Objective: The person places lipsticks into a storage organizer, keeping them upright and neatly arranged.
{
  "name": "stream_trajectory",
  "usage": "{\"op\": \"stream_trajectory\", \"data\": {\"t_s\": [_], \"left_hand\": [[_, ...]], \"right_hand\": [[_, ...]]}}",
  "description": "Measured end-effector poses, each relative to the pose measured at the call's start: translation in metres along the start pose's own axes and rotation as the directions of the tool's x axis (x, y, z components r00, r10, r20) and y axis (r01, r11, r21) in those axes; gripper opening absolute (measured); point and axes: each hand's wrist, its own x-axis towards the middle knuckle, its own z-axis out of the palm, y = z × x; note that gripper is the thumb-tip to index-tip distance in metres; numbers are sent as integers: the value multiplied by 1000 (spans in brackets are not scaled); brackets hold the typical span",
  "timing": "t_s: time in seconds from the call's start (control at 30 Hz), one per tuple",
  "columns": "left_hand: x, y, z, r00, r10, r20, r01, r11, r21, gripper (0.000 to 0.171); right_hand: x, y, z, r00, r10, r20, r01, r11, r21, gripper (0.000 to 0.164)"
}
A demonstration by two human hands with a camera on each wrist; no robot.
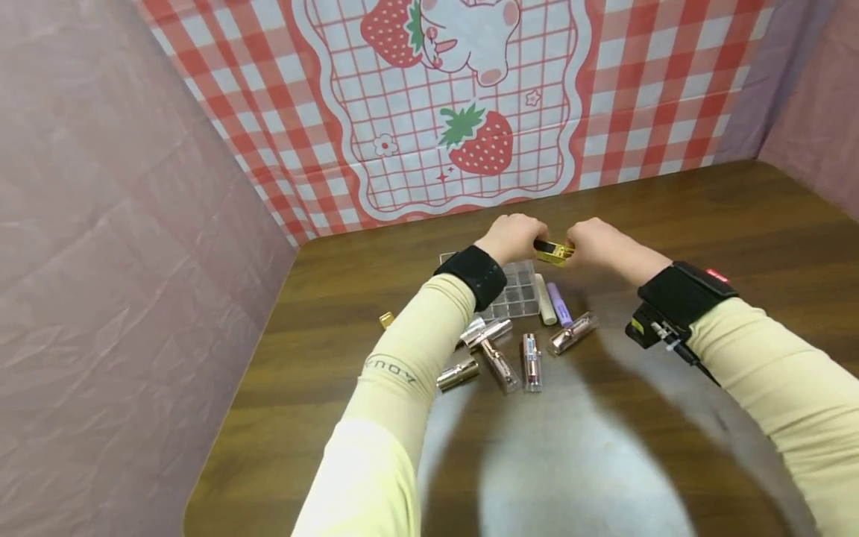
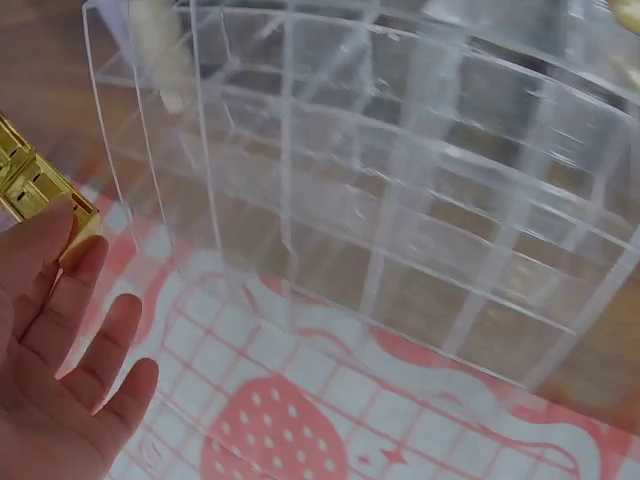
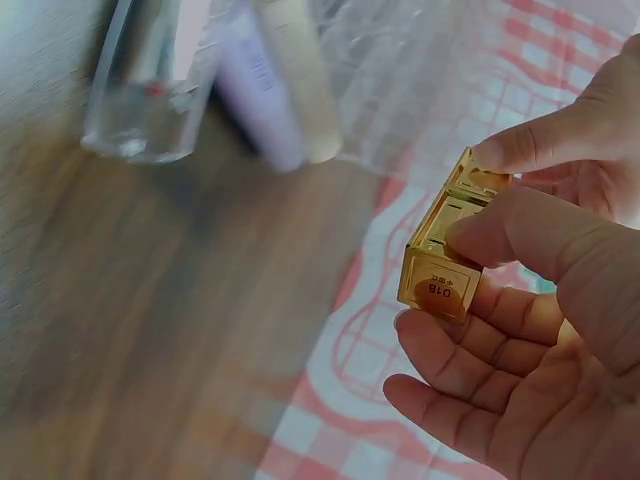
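Left hand (image 1: 513,236) and right hand (image 1: 604,245) both pinch the gold case (image 1: 555,254) above the table (image 1: 725,231), towards its far edge; apparent step: two-handed handling; next move likely calls for steady, coordinated fingertips

Both arms (image 1: 403,365) fwd, L hand (image 1: 513,237) & R hand (image 1: 600,245) near e/o, each in thumb-finger pinch.
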Motion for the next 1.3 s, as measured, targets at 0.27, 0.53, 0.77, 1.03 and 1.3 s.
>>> {"op": "stream_trajectory", "data": {"t_s": [0.27, 0.53, 0.77, 1.03, 1.3], "left_hand": [[-27, -36, -7, 999, -48, 18, 51, 966, -253, 29], [-45, -64, -1, 996, -82, -16, 62, 854, -517, 30], [-64, -81, 11, 986, -167, -29, 92, 669, -738, 32], [-81, -98, 16, 977, -205, -53, 75, 569, -819, 33], [-96, -120, 10, 951, -298, -78, 114, 576, -809, 30]], "right_hand": [[23, -25, -7, 995, -102, -3, 102, 994, -48, 8], [32, -47, -10, 993, -118, 8, 118, 993, -15, 5], [40, -61, -5, 990, -135, 28, 135, 991, 12, 5], [50, -76, 3, 993, -103, 50, 99, 993, 63, 13], [48, -72, 4, 996, -75, 42, 73, 996, 52, 17]]}}
